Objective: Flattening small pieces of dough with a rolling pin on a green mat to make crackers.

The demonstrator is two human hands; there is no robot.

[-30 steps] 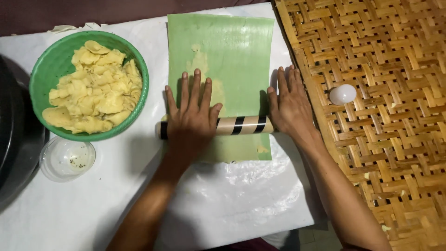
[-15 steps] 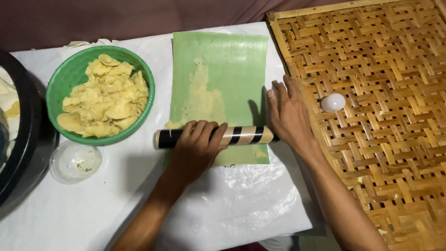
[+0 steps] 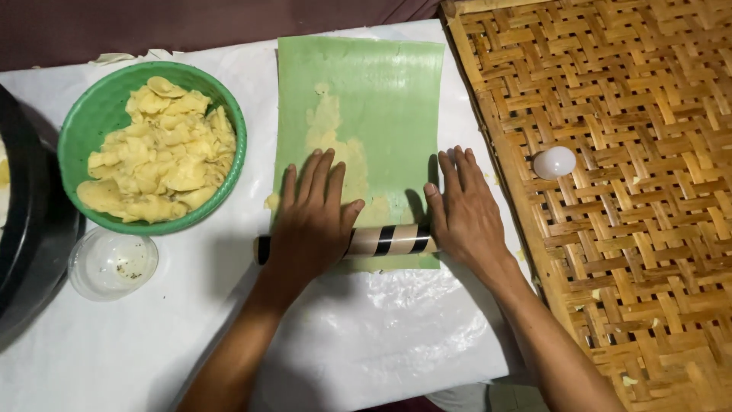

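Observation:
A green leaf sheet (image 3: 374, 99) lies flat on white plastic, with a thin smear of yellow dough (image 3: 332, 141) showing through it. Across its near end lies a tan roller with black bands (image 3: 389, 240). My left hand (image 3: 309, 221) presses flat on the roller's left part, fingers stretched forward over the sheet. At the roller's right end my right hand (image 3: 461, 214) rests palm down, fingers spread. Neither hand grips anything.
A green bowl (image 3: 91, 122) heaped with yellow dough pieces sits at the left. Below it stands a small clear cup (image 3: 112, 263), beside a black pan edge (image 3: 30, 229). A woven bamboo tray (image 3: 633, 229) at the right carries a small white round object (image 3: 554, 162).
Both hands and the roller have moved along the sheet, back then forward. My left fingers, curled over the roller half a second ago, now lie flat. The camera view shifted slightly.

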